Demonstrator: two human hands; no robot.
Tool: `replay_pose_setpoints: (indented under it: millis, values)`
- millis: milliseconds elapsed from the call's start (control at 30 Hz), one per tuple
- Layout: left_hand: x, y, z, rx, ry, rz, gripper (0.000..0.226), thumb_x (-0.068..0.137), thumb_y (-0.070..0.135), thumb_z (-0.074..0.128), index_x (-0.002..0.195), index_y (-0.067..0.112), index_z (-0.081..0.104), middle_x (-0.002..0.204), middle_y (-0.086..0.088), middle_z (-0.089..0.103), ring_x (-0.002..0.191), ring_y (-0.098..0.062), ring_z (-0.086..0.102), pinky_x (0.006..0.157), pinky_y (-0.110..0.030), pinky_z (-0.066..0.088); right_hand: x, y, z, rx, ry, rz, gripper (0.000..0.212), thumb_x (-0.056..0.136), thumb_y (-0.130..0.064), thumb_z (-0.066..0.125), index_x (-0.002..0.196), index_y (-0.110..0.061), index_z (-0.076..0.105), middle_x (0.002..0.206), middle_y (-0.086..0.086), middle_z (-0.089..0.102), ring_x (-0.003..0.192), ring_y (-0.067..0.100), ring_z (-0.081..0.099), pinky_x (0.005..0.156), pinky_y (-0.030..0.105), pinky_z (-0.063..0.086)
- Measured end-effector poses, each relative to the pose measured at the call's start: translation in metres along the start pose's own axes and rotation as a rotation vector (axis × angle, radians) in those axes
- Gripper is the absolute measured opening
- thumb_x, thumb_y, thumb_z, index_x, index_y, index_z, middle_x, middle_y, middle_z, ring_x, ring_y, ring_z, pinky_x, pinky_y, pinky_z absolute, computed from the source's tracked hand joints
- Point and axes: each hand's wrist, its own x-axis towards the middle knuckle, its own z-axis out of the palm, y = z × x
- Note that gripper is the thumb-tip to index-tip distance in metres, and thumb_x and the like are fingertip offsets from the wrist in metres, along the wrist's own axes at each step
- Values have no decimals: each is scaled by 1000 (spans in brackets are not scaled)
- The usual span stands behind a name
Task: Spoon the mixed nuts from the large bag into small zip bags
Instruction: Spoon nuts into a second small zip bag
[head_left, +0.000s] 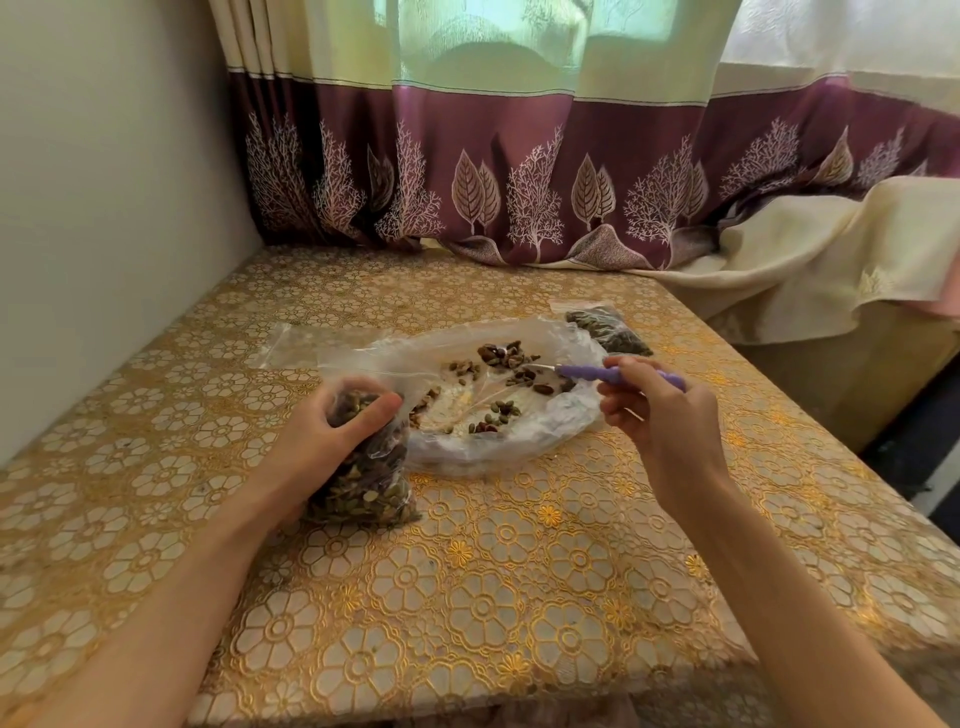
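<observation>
A large clear bag (467, 395) is spread flat and wide open on the table (519, 571), near its middle. Only a thin scatter of mixed nuts (501, 356) is left inside, lying in small separate clusters over the pale inner plastic.

A small zip bag (363, 467) is stood on the table just beside the near-left edge of the large bag. It is packed almost to the top with nuts and seeds. Its upper part is grasped by the left hand (332, 431), with the thumb curled across the front and the fingers wrapped behind; the bag's mouth is blurred, so it cannot be told whether it is sealed.

A spoon (613, 373) with a purple handle is pinched between the thumb and fingers of the right hand (660, 410), which is held above the right end of the large bag. The metal bowl of the spoon is pointed left into the open bag, among the nuts at its far right side.

A 2nd small zip bag (608, 330), filled with dark greenish seeds, is laid flat on the table behind the right hand, touching the far-right edge of the large bag. An empty clear bag (296, 345) is seen lying flat at the far-left side, partly under the large bag.
</observation>
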Motion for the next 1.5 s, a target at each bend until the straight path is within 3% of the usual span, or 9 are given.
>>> replay_pose_setpoints:
  millis: [133, 333, 600, 767, 900, 1067, 1300, 1500]
  values:
    - [-2, 0, 0, -14, -17, -35, 40, 59, 53, 63, 94, 34, 60, 96, -1, 65, 86, -20, 65, 63, -28, 50, -3, -12, 19, 62, -147, -27, 17, 92, -5, 53, 81, -1, 65, 63, 2, 67, 56, 13, 54, 53, 18, 47]
    - [-2, 1, 0, -17, -13, -20, 39, 61, 52, 63, 95, 33, 61, 96, -2, 65, 86, -19, 64, 62, -25, 49, -8, -19, 38, -31, -336, -81, 12, 91, -4, 55, 94, 2, 65, 69, 4, 68, 58, 13, 59, 55, 19, 50]
    - [-1, 1, 0, -121, 42, 14, 34, 58, 53, 66, 87, 37, 64, 97, 3, 67, 91, -15, 64, 71, -28, 50, -5, -19, 40, -109, -439, -150, 16, 88, 1, 57, 95, -8, 68, 71, 4, 68, 63, 14, 62, 60, 21, 52]
    - [-2, 0, -2, -144, 95, 52, 45, 54, 66, 68, 87, 35, 66, 91, 7, 69, 91, -13, 65, 74, -28, 52, 0, -19, 36, 65, -365, -54, 14, 89, -1, 55, 96, -5, 66, 76, 9, 65, 64, 14, 60, 63, 23, 51]
    - [-2, 3, -8, -215, 224, 52, 62, 50, 74, 70, 94, 32, 61, 103, 1, 64, 102, -19, 60, 88, -42, 49, 4, -14, 30, 181, -209, 11, 14, 92, -8, 53, 95, 2, 62, 100, 36, 61, 64, 15, 55, 63, 23, 48]
    - [-1, 7, -16, -239, 417, 118, 37, 56, 64, 67, 81, 37, 65, 100, 3, 65, 101, -19, 60, 92, -45, 49, 9, 5, 28, -83, -71, -55, 33, 94, -15, 55, 67, -11, 74, 77, 11, 73, 61, 14, 56, 56, 20, 50]
    - [3, -1, -18, -140, 442, 137, 38, 57, 65, 67, 81, 36, 65, 93, 9, 66, 94, -10, 61, 87, -37, 50, 21, 23, 33, -286, -104, -30, 28, 95, -17, 55, 72, -14, 72, 87, 13, 74, 62, 10, 57, 55, 17, 50]
    - [6, -5, -20, -138, 440, 142, 41, 56, 68, 68, 81, 36, 65, 87, 13, 68, 91, -7, 63, 79, -29, 49, 18, 25, 39, -259, -238, 119, 44, 96, -16, 52, 60, -21, 76, 91, 18, 73, 69, 16, 55, 61, 23, 50]
